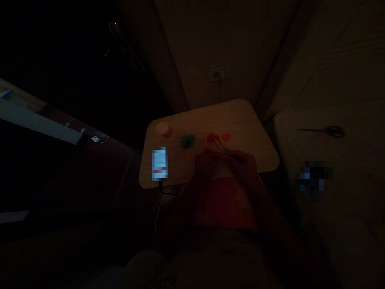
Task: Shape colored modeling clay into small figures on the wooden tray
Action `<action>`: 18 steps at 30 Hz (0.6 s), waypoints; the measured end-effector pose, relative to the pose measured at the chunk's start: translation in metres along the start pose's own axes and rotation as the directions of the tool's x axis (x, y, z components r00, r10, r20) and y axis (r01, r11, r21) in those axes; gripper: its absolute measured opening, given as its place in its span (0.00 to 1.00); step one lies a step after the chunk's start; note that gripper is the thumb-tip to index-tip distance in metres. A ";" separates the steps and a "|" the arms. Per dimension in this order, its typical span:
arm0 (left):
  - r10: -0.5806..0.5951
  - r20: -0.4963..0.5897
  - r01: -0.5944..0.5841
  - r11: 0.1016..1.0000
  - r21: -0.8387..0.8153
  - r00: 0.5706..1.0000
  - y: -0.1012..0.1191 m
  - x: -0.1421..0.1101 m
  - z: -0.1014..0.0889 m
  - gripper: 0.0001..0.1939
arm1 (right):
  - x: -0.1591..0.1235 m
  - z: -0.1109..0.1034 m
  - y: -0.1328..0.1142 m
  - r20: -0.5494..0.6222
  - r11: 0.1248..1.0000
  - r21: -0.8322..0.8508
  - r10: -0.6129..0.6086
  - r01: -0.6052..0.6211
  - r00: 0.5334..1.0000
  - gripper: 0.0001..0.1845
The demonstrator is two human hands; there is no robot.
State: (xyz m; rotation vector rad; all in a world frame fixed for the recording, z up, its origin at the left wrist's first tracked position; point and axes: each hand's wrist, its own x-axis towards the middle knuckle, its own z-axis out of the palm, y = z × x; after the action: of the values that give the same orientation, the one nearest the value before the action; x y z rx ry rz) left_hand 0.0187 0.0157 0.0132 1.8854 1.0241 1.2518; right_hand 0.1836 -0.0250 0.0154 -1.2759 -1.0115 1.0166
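Observation:
My left hand (205,163) and my right hand (243,162) meet over the table's front edge, their fingers closed together. A small pinkish thing shows faintly between the fingertips; the dark hides what it is. Just beyond them lie a red piece (213,137), an orange piece (222,140), a pink ring-shaped piece (226,137) and a teal piece (226,149). To the left are a green lumpy piece (188,140) and a flat orange piece (190,158).
On the small wooden table (240,116), a tub with a pale lid (163,129) stands behind a lit phone (159,164) with a cable. Scissors (326,130) lie on a pale surface at right. A wall socket (219,72) holds a plug.

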 end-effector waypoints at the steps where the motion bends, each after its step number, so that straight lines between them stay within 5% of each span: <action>1: 0.011 0.007 -0.011 1.000 -0.005 1.000 0.000 0.000 0.000 0.12 | 0.000 0.000 0.000 0.002 1.000 -0.018 -0.008 0.008 1.000 0.12; 18: 0.060 0.049 -0.066 0.989 0.134 0.997 0.009 -0.002 -0.004 0.10 | 0.000 0.002 0.004 0.042 1.000 -0.009 -0.013 0.014 0.999 0.13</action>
State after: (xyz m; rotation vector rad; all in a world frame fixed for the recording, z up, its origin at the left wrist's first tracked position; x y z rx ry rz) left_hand 0.0168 0.0096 0.0215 2.0543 1.0567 1.1957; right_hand 0.1813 -0.0243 0.0120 -1.2584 -1.0571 1.0333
